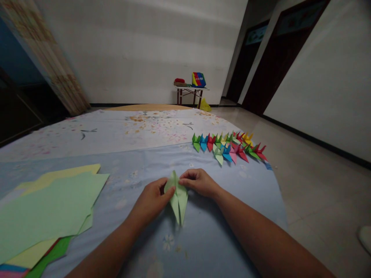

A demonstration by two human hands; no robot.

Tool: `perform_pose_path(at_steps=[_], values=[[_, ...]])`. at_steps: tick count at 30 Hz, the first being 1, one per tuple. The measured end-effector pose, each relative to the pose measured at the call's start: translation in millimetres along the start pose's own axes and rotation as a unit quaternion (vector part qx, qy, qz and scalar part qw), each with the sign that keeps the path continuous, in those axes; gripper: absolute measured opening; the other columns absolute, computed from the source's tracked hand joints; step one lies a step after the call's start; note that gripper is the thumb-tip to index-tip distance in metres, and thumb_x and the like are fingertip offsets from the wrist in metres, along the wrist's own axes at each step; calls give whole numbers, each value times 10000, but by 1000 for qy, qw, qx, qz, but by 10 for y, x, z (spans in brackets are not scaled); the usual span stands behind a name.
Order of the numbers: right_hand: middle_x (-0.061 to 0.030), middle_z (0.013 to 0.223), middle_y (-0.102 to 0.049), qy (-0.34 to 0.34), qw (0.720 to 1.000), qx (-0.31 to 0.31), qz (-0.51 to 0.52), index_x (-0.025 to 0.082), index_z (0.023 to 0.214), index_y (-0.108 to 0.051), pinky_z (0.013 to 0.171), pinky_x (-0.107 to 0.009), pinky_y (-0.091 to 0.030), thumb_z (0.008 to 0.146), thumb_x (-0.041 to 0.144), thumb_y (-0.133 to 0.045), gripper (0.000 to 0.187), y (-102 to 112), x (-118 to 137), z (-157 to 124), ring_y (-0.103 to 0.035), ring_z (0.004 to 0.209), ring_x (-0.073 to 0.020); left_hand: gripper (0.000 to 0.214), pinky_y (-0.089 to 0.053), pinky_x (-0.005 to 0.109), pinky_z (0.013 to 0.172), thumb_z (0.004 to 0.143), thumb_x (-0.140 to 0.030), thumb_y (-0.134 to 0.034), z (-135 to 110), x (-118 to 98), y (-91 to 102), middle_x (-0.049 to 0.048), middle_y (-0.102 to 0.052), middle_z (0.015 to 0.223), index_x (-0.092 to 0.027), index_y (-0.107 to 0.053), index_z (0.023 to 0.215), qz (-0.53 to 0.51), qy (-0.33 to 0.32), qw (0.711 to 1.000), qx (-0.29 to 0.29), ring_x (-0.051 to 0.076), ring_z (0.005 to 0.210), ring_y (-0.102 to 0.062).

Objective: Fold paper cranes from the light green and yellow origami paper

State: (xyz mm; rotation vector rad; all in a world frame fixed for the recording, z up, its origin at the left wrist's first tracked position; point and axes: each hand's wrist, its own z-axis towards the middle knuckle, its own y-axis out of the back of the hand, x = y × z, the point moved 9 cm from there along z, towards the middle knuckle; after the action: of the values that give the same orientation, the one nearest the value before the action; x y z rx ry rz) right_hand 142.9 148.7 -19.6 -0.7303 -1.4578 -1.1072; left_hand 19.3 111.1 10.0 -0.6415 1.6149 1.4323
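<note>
Here, both hands on green paper (177,197).

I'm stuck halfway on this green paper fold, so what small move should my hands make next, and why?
Probably press the top flap flat. The left hand and right hand both pinch the upper end of the light green folded paper, which stands raised off the blue cloth, while its two narrow points lie toward you.
</note>
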Motion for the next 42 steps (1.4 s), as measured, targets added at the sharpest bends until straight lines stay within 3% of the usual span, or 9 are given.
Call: perform_pose_path(at_steps=[3,7,21,34,37,39,40,42], values=[[21,590,-579,0,1000,18,20,120,737,-665,515,-192,-351,708,371,-645,253,-42,18,-11,-455,523,-71,237,-437,266,646,773,-374,-531,-3,-42,52,5,-678,737,-196,-685,795,10,-3,1000,-15,193,708,-606],[27,568,-559,2,999,37,27,120,732,-662,509,-193,-338,710,394,-646,276,-92,41,-33,-435,512,-69,273,-459,292,741,743,-392,-590,27,11,109,24,-704,839,-199,-684,911,-66,8,997,-46,203,795,-633],[27,612,-543,26,998,65,-12,129,752,-634,529,-184,-336,746,298,-612,170,-161,77,-48,-426,553,-70,283,-441,240,591,681,-405,-646,47,198,56,40,-696,755,-156,-692,807,-172,85,980,-61,169,672,-609],[20,668,-595,31,996,49,-73,137,804,-656,555,-187,-356,737,257,-626,141,-151,112,-57,-469,584,-78,301,-428,245,571,698,-440,-597,58,203,96,26,-660,663,-149,-671,716,-132,81,984,-89,162,614,-580],[21,674,-609,42,994,41,-97,140,798,-660,561,-183,-357,749,235,-613,116,-133,146,-59,-481,592,-78,304,-446,283,630,752,-436,-538,50,134,159,40,-672,735,-160,-660,785,-67,45,991,-109,186,689,-599],[19,685,-620,48,991,31,-117,144,791,-661,566,-181,-360,752,222,-609,101,-106,157,-55,-491,603,-81,276,-432,340,743,785,-397,-511,-17,-63,261,52,-672,838,-171,-642,877,41,-29,986,-162,209,811,-593],[18,690,-625,49,990,24,-127,146,789,-662,568,-182,-361,753,219,-609,97,-89,153,-51,-496,607,-83,260,-406,372,800,795,-369,-509,-82,-210,293,57,-665,888,-178,-629,923,111,-77,972,-192,219,872,-576],[17,692,-630,52,989,13,-140,149,784,-663,575,-183,-366,755,210,-605,89,-61,141,-44,-502,613,-86,215,-350,416,848,826,-318,-485,-215,-506,154,62,-656,918,-189,-631,916,236,-173,941,-170,230,916,-552]])
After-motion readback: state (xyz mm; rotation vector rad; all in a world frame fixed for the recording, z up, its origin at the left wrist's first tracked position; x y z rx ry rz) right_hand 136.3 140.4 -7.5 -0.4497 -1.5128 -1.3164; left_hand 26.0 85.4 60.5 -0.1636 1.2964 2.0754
